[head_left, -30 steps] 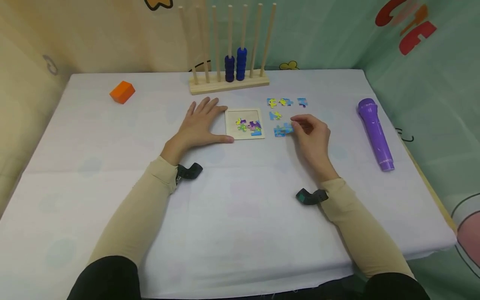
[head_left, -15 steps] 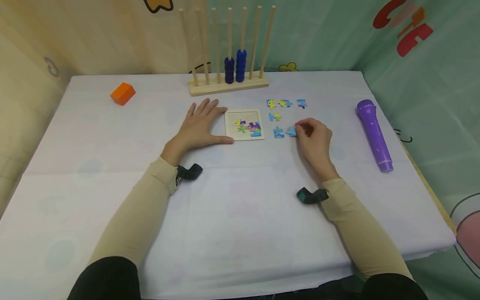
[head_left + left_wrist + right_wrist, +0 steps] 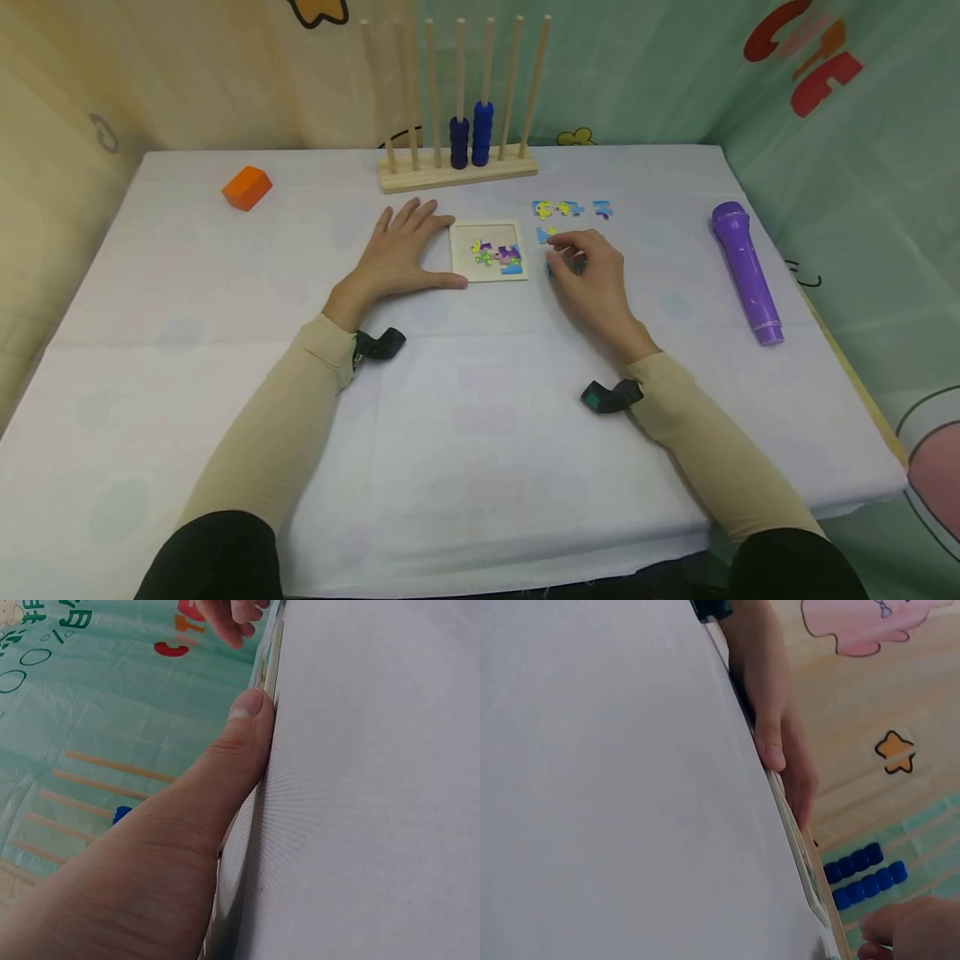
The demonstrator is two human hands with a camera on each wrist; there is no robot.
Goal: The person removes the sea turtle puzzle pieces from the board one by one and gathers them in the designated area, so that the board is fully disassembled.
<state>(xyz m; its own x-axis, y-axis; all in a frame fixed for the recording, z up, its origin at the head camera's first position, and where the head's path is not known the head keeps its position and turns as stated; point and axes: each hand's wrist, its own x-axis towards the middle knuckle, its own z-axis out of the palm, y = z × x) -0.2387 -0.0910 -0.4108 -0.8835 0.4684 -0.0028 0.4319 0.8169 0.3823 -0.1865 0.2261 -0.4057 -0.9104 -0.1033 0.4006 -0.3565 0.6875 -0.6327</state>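
My left hand [image 3: 397, 252] lies spread on the table, thumb and index fingertip against the left side of a small wooden puzzle tray [image 3: 487, 278]. Inside the tray sit several joined jigsaw pieces [image 3: 510, 253] in purple, green, yellow and blue. My right hand [image 3: 596, 279] hovers just right of the tray, fingers loosely bent. Its fingertips are by a blue and yellow jigsaw piece [image 3: 543, 236], which they partly cover; blue pieces below are mostly hidden under the hand. In the left wrist view, the right hand's fingers [image 3: 238, 630] show no piece between them.
Several loose jigsaw pieces [image 3: 558, 209] lie in a row beyond the right hand. A wooden peg abacus [image 3: 457, 173] with blue beads stands at the back. An orange block [image 3: 247, 188] is at the back left, a purple toy microphone [image 3: 747, 273] at the right.
The right hand first slid a blue jigsaw piece slightly right, away from its neighbour, then moved left toward the tray. The left hand stays by the tray.
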